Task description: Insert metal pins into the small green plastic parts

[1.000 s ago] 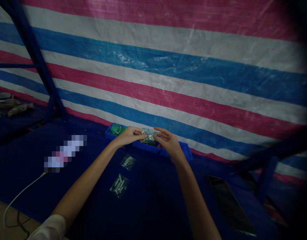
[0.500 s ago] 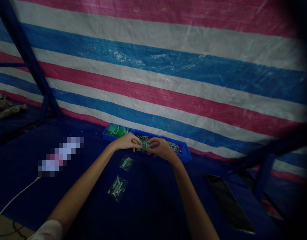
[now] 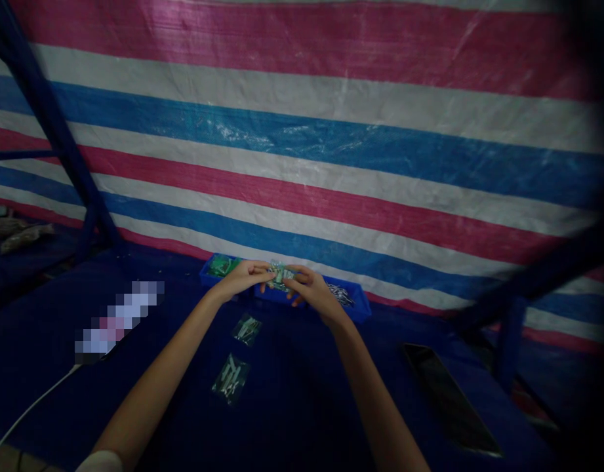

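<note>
Between my two hands is a small clear plastic bag point(image 3: 281, 276) with pale parts in it. My left hand point(image 3: 248, 276) pinches its left side and my right hand point(image 3: 309, 288) grips its right side. Both are over the front of a row of blue bins point(image 3: 273, 293). Green bags point(image 3: 221, 265) fill the left bin, and shiny metal pieces point(image 3: 340, 294) lie in the right one. My hands partly hide the middle bin. Two filled clear bags lie on the blue table, one point(image 3: 246, 330) nearer the bins and the other point(image 3: 229, 378) closer to me.
A blurred-out device point(image 3: 119, 322) with a white cable point(image 3: 36, 400) lies at the left. On the right is a dark phone-like slab point(image 3: 452, 398). Striped sheeting point(image 3: 302, 157) hangs behind the bins, between blue frame posts point(image 3: 60, 124). Bags point(image 3: 26, 237) lie at the far left.
The view has tilted up slightly. The held bag now appears flatter and more exposed between my fingers, and my hands sit a little higher against the bins.
</note>
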A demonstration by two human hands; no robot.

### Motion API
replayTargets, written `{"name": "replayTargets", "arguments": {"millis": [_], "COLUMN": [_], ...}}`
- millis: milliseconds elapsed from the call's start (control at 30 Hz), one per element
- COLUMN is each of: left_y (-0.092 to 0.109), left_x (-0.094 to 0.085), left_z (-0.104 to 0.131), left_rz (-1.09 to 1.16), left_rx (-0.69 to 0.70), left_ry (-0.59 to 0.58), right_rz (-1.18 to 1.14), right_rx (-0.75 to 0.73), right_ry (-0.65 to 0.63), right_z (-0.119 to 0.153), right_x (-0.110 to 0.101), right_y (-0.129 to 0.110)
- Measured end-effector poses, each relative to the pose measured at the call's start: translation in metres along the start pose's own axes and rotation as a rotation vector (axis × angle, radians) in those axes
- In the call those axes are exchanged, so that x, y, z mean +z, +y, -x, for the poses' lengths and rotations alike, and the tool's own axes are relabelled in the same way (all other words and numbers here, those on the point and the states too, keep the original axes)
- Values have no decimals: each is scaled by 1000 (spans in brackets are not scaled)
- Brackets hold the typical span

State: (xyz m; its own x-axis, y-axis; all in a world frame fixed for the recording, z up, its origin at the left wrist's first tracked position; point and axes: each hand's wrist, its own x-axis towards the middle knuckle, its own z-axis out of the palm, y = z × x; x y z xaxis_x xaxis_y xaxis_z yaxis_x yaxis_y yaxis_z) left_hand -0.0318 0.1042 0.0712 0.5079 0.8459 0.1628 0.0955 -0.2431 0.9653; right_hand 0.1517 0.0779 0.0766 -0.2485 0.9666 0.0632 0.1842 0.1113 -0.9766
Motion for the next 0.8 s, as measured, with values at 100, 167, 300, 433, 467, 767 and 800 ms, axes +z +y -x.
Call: {"name": "replayTargets", "arguments": {"millis": [100,167,300,433,467,767,800], "left_y": [-5,-16,-41,-54,-53,-38,-38], "left_x": [10,19,35,41,41,43,42], "left_z": [2,7,25,39,41,49,51], "left_rz": [-25,-58,-27,80,101,-47,-119], "left_rx": [-10,-12,-36,-42,-41,81,133], "left_ry": [82,148,268,358,377,442,435], "right_rz": [25,74,159,77,32,-169,-133], "right_rx": [22,22,23,48,50,-147,-193], "right_ry": [3,-22,-69,-70,-63,100,133], "right_z": [1,3,9,14,15,30,31], "right_x": [1,1,5,15,17,27,27], "right_y": [7,15,26,34,37,52,53]}}
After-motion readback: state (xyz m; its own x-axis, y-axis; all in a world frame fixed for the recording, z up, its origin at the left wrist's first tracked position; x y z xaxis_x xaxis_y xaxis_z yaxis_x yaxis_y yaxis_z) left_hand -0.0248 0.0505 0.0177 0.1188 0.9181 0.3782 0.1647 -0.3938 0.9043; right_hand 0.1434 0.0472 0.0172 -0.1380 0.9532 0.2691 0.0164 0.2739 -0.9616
